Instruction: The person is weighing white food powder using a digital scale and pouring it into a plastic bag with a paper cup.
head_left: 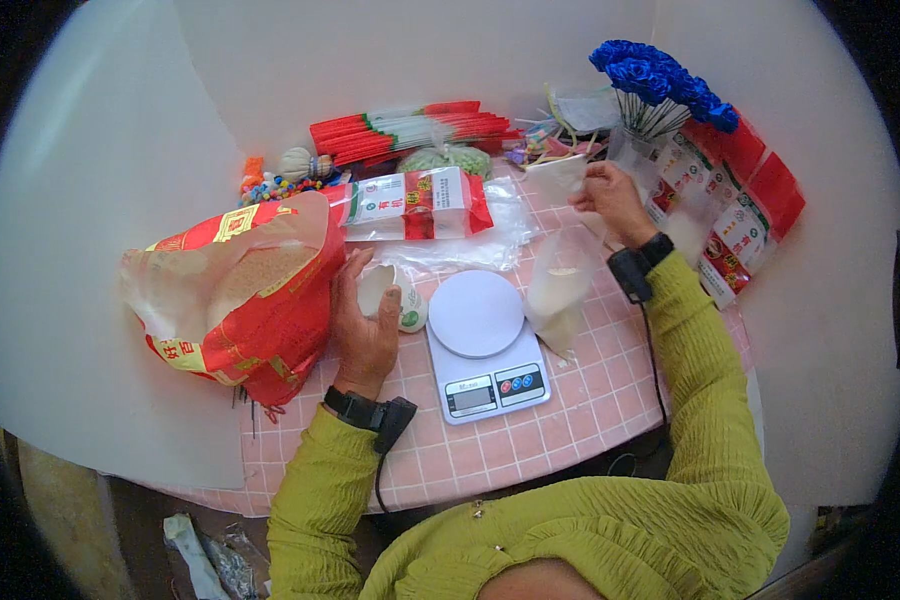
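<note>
My left hand point(368, 335) is curled round a white paper cup point(410, 308) with green print, thumb against its side; the cup is tilted. Just left of that hand slumps a large red sack point(290, 335), its mouth gaping over pale grain point(255, 275). My right hand point(615, 203) is raised farther back with fingers pinched together beside a small white piece point(558, 182); what they grip is unclear. Below it, a clear plastic bag point(558, 290) holding whitish grain rests against the right side of the white kitchen scale point(477, 318).
Behind the scale lie a printed red-and-white pouch point(420, 205) and clear plastic bags point(505, 235). Red-and-white packaging point(410, 130) is stacked at the back. Blue artificial flowers point(660, 80) and more pouches point(735, 235) stand at right. Pink checked cloth point(430, 455) covers the table.
</note>
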{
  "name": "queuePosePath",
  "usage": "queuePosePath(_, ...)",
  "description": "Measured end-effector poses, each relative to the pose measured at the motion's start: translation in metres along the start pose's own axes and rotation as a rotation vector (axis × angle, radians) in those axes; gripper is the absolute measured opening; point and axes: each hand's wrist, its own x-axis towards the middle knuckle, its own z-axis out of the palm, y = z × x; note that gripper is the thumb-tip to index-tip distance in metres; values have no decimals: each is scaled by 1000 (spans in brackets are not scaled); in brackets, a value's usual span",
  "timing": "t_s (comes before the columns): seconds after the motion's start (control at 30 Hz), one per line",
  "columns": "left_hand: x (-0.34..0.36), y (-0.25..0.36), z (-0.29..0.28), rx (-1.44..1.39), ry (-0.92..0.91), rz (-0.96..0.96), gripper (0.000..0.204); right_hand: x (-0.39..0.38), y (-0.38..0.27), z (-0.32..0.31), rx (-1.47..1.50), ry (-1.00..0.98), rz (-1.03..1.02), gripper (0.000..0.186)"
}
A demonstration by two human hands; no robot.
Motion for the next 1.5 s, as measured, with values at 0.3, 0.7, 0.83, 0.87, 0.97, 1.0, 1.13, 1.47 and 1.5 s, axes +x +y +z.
queuePosePath(0.3, -1, 26, -7, 31, 207, 416, 23, -154, -86, -24, 609, -43, -207, 25)
queuePosePath(0.7, -14, 153, 1, -857, -491, -77, 25, -241, -125, 16, 294, -272, -190, 20)
queuePosePath(0.83, -4, 166, -7, -844, -450, -156, 12, -247, -131, 20, 323, -313, -246, 31)
queuePosePath(0.87, -2, 167, -7, -867, -465, -181, 12, -249, -131, 20, 369, -331, -285, 35)
queuePosePath(0.97, 1, 173, -14, -835, -464, -162, 10, -257, -123, 18, 349, -368, -333, 43)
queuePosePath(1.0, 0, 174, -14, -839, -469, -170, 10, -264, -121, 19, 376, -325, -365, 37)
queuePosePath(1.13, -25, 201, -34, -1024, -40, 137, 9, -254, -107, -4, 388, -903, -744, 23)
queuePosePath(1.47, -29, 190, -64, -947, 73, 577, 14, -277, -106, -21, 541, -763, -925, 19)
queuePosePath(1.5, -30, 183, -60, -895, 96, 643, 13, -278, -106, -19, 551, -728, -892, 18)
